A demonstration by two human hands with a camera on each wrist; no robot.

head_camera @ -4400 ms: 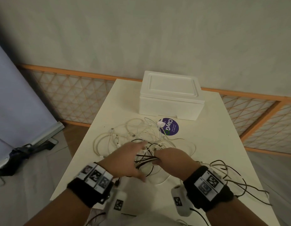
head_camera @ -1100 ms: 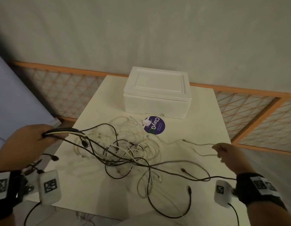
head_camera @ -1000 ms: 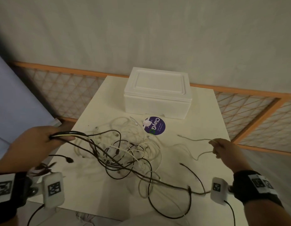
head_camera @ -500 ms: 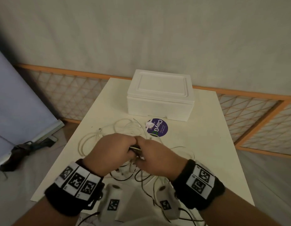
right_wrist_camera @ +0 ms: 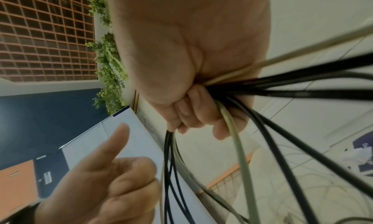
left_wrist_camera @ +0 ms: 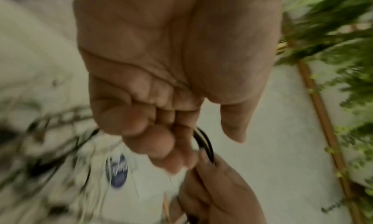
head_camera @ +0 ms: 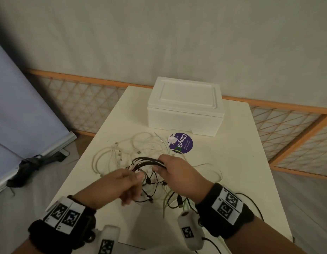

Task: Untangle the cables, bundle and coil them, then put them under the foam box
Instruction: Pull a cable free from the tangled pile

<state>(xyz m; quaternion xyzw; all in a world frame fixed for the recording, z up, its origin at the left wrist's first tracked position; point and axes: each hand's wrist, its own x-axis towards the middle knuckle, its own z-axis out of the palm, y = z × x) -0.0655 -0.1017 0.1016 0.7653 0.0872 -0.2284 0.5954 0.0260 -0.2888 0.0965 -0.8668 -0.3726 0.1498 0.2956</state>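
Observation:
A tangle of black and white cables lies mid-table. My right hand grips a gathered bundle of black and pale strands; the right wrist view shows the bundle fanning out of the fist. My left hand sits just left of it, fingers curled on strands that run down from the bundle. In the blurred left wrist view a black cable loop passes between my left fingers. The white foam box stands lid-on at the table's far end.
Loose white cables spread left of the hands. A round purple sticker lies in front of the box. Black cable loops trail off the right table edge. A lattice fence and a folded screen stand beyond the table.
A second ago my hands were spread wide, pulling cables apart. They came together mid-table; now the right hand holds the gathered bundle and the left has slipped slightly back toward me.

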